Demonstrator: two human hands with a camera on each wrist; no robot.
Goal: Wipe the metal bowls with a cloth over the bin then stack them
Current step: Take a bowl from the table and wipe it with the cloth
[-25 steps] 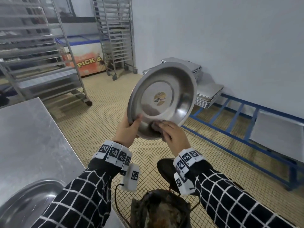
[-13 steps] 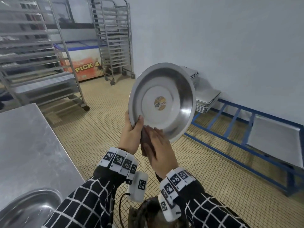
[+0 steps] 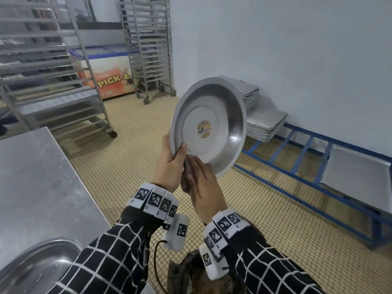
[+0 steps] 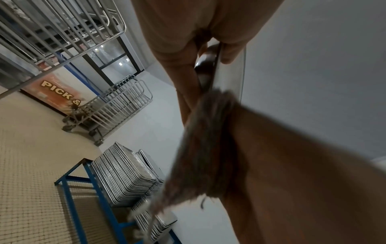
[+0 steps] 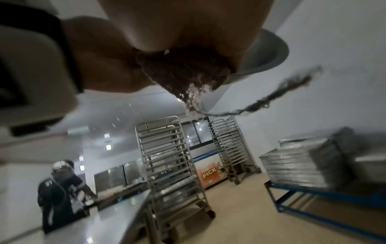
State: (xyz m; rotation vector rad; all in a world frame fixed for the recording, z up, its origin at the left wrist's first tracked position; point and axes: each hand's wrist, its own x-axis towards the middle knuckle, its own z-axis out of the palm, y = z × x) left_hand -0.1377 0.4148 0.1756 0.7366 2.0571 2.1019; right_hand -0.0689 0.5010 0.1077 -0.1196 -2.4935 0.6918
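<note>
A shallow metal bowl (image 3: 209,128) with a round sticker at its centre is held up, tilted with its inside facing me. My left hand (image 3: 169,164) grips its lower left rim, thumb on the inside. My right hand (image 3: 200,183) holds a dark brown cloth (image 3: 186,168) against the bowl's lower edge. In the left wrist view the cloth (image 4: 200,148) hangs blurred beside the bowl's rim (image 4: 229,69). In the right wrist view the frayed cloth (image 5: 183,72) sits bunched under the fingers, with the bowl (image 5: 263,54) behind. The bin (image 3: 191,274) shows below my wrists.
A steel table (image 3: 38,187) stands at my left, with another metal bowl (image 3: 36,266) on its near corner. Wheeled tray racks (image 3: 146,45) stand behind. A blue frame (image 3: 307,187) along the wall carries stacked metal trays (image 3: 263,124). Another person (image 5: 60,186) stands by the table.
My right hand with the cloth slid from the bowl's lower inside to its bottom left edge, next to my left hand. The bowl turned to face me more squarely.
</note>
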